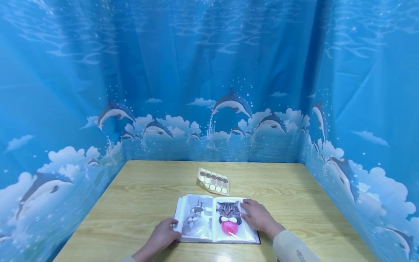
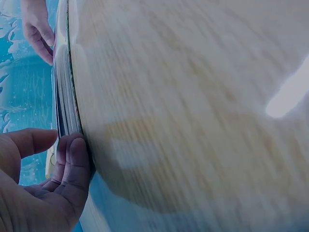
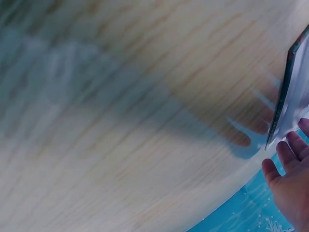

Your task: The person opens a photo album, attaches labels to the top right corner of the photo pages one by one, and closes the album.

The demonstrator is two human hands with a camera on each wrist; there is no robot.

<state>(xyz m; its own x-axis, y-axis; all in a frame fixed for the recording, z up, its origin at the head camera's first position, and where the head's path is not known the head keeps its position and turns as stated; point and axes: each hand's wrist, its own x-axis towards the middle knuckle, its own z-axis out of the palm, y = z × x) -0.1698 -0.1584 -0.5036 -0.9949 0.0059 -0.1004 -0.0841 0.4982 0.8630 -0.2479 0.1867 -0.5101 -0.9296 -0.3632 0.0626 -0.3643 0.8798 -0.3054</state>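
Note:
A photo album [image 1: 213, 238] lies spread wide on the table. Its left page [image 1: 198, 218] carries a greyish picture, partly lost in glare; its right page [image 1: 229, 218] shows a tabby cat above a pink round shape. My left hand [image 1: 163, 234] holds the album's lower left edge, thumb toward the pages and fingers against the outer side, as the left wrist view shows. Along the right page's outer edge rests my right hand [image 1: 260, 217], its fingers loosely extended. In the right wrist view that hand [image 3: 292, 174] is beside the album's dark cover edge [image 3: 282, 99].
Just beyond the album lies a slightly curled sheet of round stickers [image 1: 213, 181], in pale gold and brown rows. The wooden table [image 1: 131, 203] is enclosed by blue dolphin-print curtains [image 1: 183, 72] at the back and both sides.

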